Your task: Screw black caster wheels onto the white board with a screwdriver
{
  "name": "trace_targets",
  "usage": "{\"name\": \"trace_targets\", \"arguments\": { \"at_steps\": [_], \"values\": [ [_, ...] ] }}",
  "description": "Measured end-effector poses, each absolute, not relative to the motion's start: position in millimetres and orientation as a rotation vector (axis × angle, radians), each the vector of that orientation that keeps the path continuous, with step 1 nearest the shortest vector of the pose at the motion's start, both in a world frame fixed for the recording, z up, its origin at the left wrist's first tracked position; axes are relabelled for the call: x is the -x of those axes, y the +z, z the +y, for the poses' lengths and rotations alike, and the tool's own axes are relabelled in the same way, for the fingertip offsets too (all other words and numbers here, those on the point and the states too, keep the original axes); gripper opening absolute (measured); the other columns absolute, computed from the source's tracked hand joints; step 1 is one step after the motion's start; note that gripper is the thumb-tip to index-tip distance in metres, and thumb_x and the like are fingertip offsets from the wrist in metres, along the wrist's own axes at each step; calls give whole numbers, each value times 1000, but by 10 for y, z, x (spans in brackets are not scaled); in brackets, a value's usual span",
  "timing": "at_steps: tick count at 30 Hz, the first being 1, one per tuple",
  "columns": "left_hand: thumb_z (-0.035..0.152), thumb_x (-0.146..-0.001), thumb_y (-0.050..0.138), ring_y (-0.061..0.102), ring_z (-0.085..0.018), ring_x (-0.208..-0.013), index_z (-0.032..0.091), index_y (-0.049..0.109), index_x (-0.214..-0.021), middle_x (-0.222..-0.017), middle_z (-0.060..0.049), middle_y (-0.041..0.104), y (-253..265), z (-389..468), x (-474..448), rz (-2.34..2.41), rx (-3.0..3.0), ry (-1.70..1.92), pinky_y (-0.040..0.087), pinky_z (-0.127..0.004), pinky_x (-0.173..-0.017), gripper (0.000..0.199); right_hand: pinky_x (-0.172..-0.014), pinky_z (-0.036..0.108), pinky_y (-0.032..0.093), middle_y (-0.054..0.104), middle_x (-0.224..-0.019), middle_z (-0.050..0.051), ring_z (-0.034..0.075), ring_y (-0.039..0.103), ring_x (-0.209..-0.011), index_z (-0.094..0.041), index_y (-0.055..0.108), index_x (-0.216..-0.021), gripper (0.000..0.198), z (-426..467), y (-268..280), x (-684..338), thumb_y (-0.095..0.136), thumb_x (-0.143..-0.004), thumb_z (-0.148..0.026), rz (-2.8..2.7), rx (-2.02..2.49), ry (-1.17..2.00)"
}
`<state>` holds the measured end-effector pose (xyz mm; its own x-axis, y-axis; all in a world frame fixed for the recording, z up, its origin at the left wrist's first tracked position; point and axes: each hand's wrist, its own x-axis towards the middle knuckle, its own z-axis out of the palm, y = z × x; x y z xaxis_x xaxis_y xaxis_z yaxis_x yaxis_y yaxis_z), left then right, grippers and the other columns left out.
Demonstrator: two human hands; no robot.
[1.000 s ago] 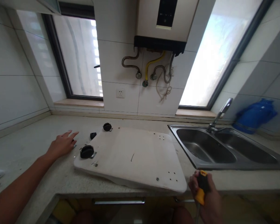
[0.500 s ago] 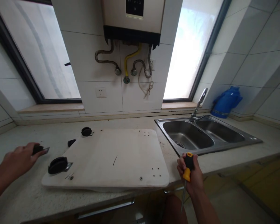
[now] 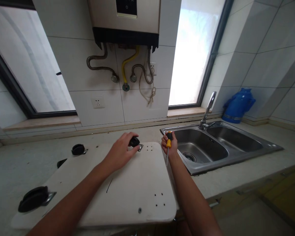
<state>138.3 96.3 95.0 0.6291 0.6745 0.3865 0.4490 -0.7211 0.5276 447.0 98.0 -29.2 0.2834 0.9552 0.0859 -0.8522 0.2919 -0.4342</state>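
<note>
With our left hand (image 3: 121, 150) we grasp a black caster (image 3: 134, 141) by its wheel, its metal plate just beside the four holes at the far right corner of the white board (image 3: 127, 186); we cannot tell whether plate and board touch. Our right hand (image 3: 173, 147) is clenched around a yellow-and-black screwdriver (image 3: 168, 143), shaft pointing down, near the stainless-steel sink (image 3: 270, 148). The board lies on the bench (image 3: 29, 172), with two more casters (image 3: 33, 199) on its left part. In the sink's left basin (image 3: 211, 152) we see a drain strainer (image 3: 189, 157); the right basin (image 3: 238, 137) sits beyond. Behind stands a blue jug (image 3: 238, 106), its contents hidden from us.
</note>
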Motion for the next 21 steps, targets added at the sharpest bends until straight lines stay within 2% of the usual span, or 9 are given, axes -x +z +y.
{"name": "trace_targets", "arguments": {
  "at_steps": [3,8,14,18,21],
  "values": [
    [34,-99,68,71,-30,-109,22,66,-129,-124,-11,72,785,1181,-1756,859,-2605,680,57,-44,-95,32,-85,38,66,73,-122,8,19,73,-100,-17,68,-130,40,1043,-500,-4472,70,-104,-47,-311,324,1248],
    [31,-94,77,71,-31,-106,22,70,-129,-123,-11,69,618,1378,-2057,821,-2665,551,54,-43,-93,36,-83,36,66,74,-120,8,18,73,-97,-17,69,-129,39,1053,-641,-4568,70,-104,-48,-255,309,1277],
    [33,-88,84,72,-34,-116,24,72,-134,-128,-11,75,643,1456,-2065,801,-2598,367,54,-42,-98,49,-83,37,66,74,-120,8,18,73,-97,-17,69,-129,40,1062,-690,-4659,70,-104,-48,-183,284,1244],
    [27,-89,80,72,-34,-116,23,73,-125,-123,-11,79,681,1497,-2041,768,-2592,338,53,-43,-97,37,-89,40,66,73,-126,9,20,74,-104,-17,68,-132,42,1080,-718,-4656,70,-104,-48,-134,302,1217],
    [21,-89,75,70,-35,-119,22,71,-128,-129,-12,77,678,1516,-2047,733,-2592,336,52,-45,-100,39,-90,41,66,73,-128,10,21,74,-106,-17,68,-133,42,1081,-721,-4652,70,-104,-48,-108,317,1203]
  ]
}}
